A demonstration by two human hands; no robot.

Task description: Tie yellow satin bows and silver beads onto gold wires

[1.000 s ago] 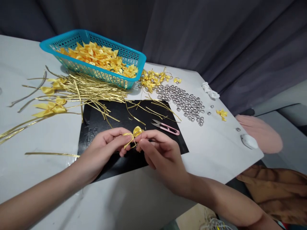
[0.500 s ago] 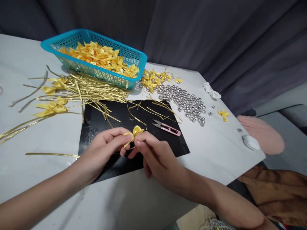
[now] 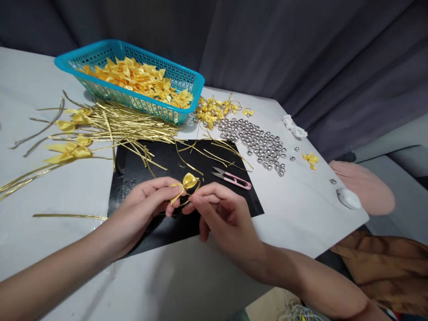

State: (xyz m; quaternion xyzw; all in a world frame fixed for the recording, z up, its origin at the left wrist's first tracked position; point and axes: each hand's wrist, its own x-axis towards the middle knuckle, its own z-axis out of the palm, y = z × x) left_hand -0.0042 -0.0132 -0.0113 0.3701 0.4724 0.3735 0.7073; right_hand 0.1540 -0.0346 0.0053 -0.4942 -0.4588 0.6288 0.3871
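Observation:
My left hand (image 3: pixel 152 200) pinches a yellow satin ribbon bow (image 3: pixel 190 180) by one side, over the black mat (image 3: pixel 150 236). A thin gold cord (image 3: pixel 198 182) loops around the bow's middle and runs toward my right hand (image 3: pixel 222 211). The thumb and index finger of that hand are closed on the cord; the pinched end is hidden by the fingertips. On the mat beyond my right hand lies a pair of pink-handled thread snips (image 3: pixel 236 179), blades pointing left.
A blue basket (image 3: pixel 197 96) of yellow bows stands at the back left. Before it lies a heap of gold cords (image 3: pixel 133 122). Finished-looking bows (image 3: pixel 210 111) and many silver beads (image 3: pixel 254 140) lie right of it. A white computer mouse (image 3: pixel 348 199) sits near the right edge.
My right hand has drawn slightly right and away from the bow, and more of the bow and the cord loop now shows. My left hand keeps its pinch.

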